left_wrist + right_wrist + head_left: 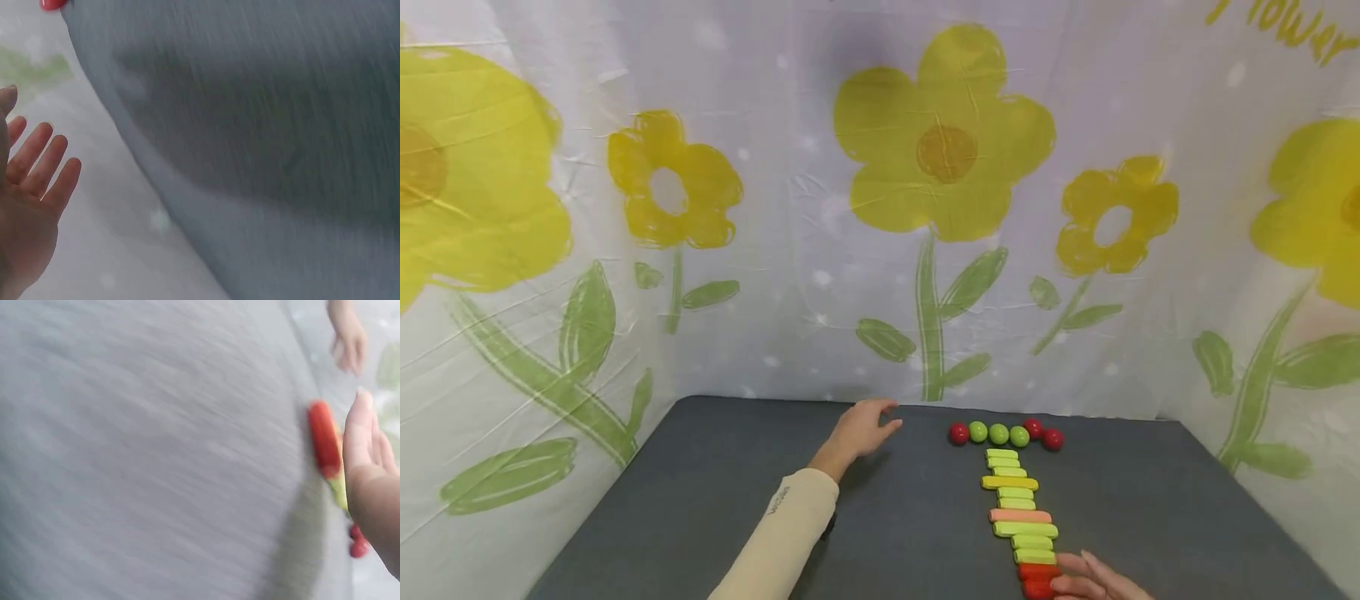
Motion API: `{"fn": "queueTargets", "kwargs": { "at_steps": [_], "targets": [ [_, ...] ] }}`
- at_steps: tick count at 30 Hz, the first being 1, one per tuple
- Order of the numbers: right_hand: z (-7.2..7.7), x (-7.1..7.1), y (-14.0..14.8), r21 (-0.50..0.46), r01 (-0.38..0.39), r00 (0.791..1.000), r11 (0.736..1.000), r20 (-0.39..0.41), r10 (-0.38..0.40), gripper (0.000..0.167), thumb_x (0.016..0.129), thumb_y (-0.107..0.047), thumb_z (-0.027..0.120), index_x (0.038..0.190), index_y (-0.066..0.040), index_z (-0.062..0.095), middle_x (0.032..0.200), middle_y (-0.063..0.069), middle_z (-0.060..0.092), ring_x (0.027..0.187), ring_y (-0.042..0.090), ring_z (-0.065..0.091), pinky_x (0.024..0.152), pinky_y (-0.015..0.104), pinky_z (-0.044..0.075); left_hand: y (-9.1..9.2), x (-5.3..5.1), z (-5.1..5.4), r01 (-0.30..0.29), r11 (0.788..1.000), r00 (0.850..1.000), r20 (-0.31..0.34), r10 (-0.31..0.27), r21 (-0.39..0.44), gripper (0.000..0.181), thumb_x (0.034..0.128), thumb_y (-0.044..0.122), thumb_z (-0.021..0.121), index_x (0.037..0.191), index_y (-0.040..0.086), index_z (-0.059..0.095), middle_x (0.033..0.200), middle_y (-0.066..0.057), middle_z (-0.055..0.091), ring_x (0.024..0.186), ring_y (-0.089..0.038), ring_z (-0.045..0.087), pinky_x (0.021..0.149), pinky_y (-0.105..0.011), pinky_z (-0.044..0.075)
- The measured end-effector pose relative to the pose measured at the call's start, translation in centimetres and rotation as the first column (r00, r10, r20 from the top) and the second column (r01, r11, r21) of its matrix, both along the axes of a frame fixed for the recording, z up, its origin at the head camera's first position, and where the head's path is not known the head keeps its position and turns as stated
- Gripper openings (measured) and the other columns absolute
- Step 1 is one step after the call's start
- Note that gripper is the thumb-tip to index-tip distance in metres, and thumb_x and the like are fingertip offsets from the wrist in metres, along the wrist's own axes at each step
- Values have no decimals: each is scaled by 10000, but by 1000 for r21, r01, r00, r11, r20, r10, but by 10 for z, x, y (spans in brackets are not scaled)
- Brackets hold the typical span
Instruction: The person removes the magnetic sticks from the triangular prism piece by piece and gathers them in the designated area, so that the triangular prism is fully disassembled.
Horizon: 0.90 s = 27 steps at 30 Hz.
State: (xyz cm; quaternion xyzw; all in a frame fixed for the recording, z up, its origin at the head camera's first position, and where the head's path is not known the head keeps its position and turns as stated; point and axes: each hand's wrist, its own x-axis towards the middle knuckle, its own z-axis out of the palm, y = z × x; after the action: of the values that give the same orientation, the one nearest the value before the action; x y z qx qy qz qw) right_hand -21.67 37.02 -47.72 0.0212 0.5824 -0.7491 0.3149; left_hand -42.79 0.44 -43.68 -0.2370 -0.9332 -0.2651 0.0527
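My left hand [867, 427] is held over the far middle of the dark table with nothing in it. In the left wrist view this hand [34, 200] has its fingers extended and spread. My right hand [1093, 579] is at the near end of a column of short bars. Its fingertips are beside the red bars [1039, 572], and whether they touch is unclear. Seen from the right wrist, the hand [369, 453] looks fairly straight-fingered. Farther along lie yellow-green bars [1026, 529], a salmon bar [1020, 516] and a yellow bar [1009, 482].
Across the column's far end runs a row of small glossy balls, with green balls [998, 433] between red balls [958, 433]. The dark tabletop [700, 500] ends at a white cloth backdrop [775, 333] printed with yellow flowers.
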Motion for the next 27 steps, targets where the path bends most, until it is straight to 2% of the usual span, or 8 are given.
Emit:
{"fn": "queueTargets", "kwargs": {
  "at_steps": [4, 7, 9, 12, 16, 18, 23, 27],
  "targets": [
    [33, -9, 17, -70, 96, 995, 993, -29, -98, 638, 1007, -501, 373, 1391, 8, 414, 1196, 93, 613, 1127, 257, 572, 1059, 448, 333, -36, -5, 10, -67, 991, 997, -56, 61, -114, 462, 944, 369, 601, 1327, 115, 559, 1284, -107, 567, 1162, -293, 533, 921, -487, 448],
    [57, -22, 28, 136, 95, 981, 986, -180, -70, 737, 1035, -488, 238, 1473, 95, 131, 1381, 243, 447, 1254, 324, 459, 1070, 495, 298, -65, -8, 21, -128, 968, 989, -98, 109, -214, 521, 936, 429, 590, 1349, 116, 541, 1345, -133, 518, 1207, -321, 498, 934, -510, 434],
    [70, -30, 35, 329, 122, 962, 937, -272, -30, 761, 1039, -486, 206, 1470, 114, 23, 1470, 310, 263, 1326, 409, 322, 1067, 547, 264, -85, -10, 30, -169, 950, 982, -123, 141, -264, 555, 932, 460, 579, 1361, 110, 527, 1361, -149, 499, 1214, -336, 489, 935, -519, 432],
    [88, -44, 43, 573, 171, 944, 802, -328, 33, 764, 1040, -483, 228, 1472, 106, 4, 1497, 356, 21, 1349, 519, 80, 1041, 630, 218, -110, -12, 43, -212, 930, 974, -143, 177, -299, 593, 934, 487, 559, 1378, 98, 506, 1368, -173, 485, 1201, -365, 491, 921, -537, 434],
    [108, -66, 56, 766, 208, 920, 609, -365, 145, 787, 1031, -482, 292, 1469, 111, 16, 1459, 408, -4, 1301, 591, 69, 942, 689, 280, -134, -14, 56, -247, 913, 965, -162, 204, -323, 622, 947, 508, 517, 1394, 77, 480, 1374, -202, 465, 1219, -397, 459, 951, -558, 396],
    [115, -77, 61, 828, 263, 873, 494, -422, 243, 788, 1032, -467, 308, 1446, 154, 57, 1419, 454, 63, 1257, 628, 141, 891, 687, 323, -143, -13, 60, -261, 909, 961, -175, 214, -324, 624, 961, 505, 489, 1400, 63, 467, 1381, -210, 452, 1251, -402, 419, 997, -569, 342],
    [127, -97, 64, 823, 527, 702, 213, -563, 436, 743, 1018, -415, 410, 1347, 235, 268, 1306, 503, 252, 1143, 666, 284, 852, 708, 326, -156, -11, 68, -283, 908, 952, -204, 227, -310, 598, 1002, 474, 413, 1418, 46, 428, 1411, -220, 405, 1312, -402, 328, 1056, -601, 221],
    [140, -112, 61, 784, 618, 678, 54, -567, 468, 777, 994, -491, 420, 1346, 195, 324, 1325, 459, 260, 1180, 648, 225, 926, 724, 218, -159, -9, 75, -281, 910, 954, -194, 230, -305, 617, 1015, 470, 371, 1445, 28, 373, 1446, -232, 351, 1341, -411, 268, 1064, -613, 178]
  ]
}}
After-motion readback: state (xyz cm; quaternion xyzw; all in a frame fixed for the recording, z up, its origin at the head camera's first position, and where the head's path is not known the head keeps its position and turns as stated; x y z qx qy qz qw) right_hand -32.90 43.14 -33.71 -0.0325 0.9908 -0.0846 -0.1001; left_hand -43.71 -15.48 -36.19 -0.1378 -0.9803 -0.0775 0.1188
